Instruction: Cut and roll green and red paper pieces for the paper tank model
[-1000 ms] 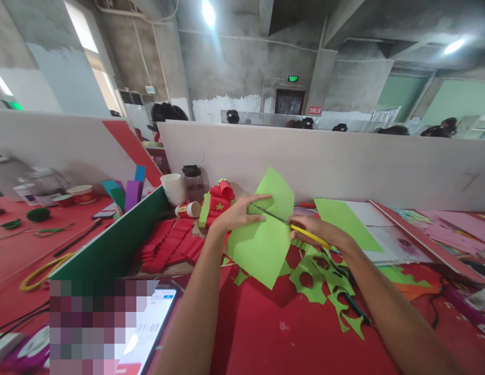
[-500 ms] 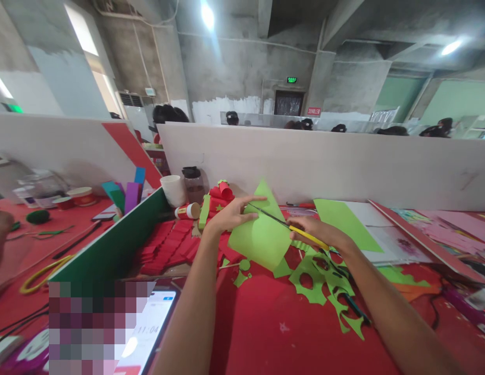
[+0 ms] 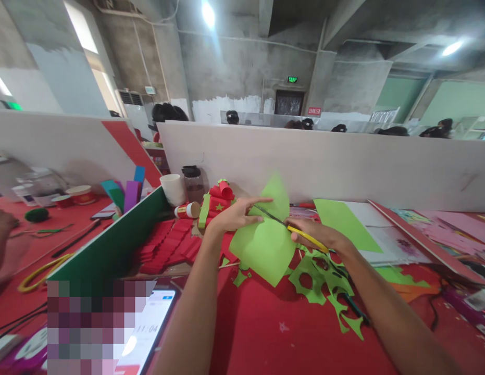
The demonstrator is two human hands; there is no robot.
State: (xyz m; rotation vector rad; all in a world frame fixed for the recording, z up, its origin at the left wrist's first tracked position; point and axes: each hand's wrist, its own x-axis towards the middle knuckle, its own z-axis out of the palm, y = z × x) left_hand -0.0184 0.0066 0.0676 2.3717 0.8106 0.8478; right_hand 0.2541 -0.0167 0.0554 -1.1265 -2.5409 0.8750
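Observation:
My left hand (image 3: 239,214) holds a sheet of light green paper (image 3: 263,252) above the red table, its index finger stretched along the top and the thumb lower down. In my right hand (image 3: 319,233) are scissors with yellow handles (image 3: 309,239). Their dark blades point left across the paper, the tips close to my left fingers. Whether the blades are open or closed is hard to make out. Below my right hand lie cut green paper scraps (image 3: 308,284), some with round holes.
A phone (image 3: 148,328) lies at front left by a green divider (image 3: 109,242). Folded red paper strips (image 3: 168,242), a white cup (image 3: 173,189) and a dark-lidded bottle (image 3: 193,185) stand behind. More green paper (image 3: 346,224) lies right. Another person's hand (image 3: 2,229) shows far left.
The green paper has shifted and turned slightly, its top corner now further right. Both hands stay nearly in place, the left a little further right. The scissors remain in my right hand.

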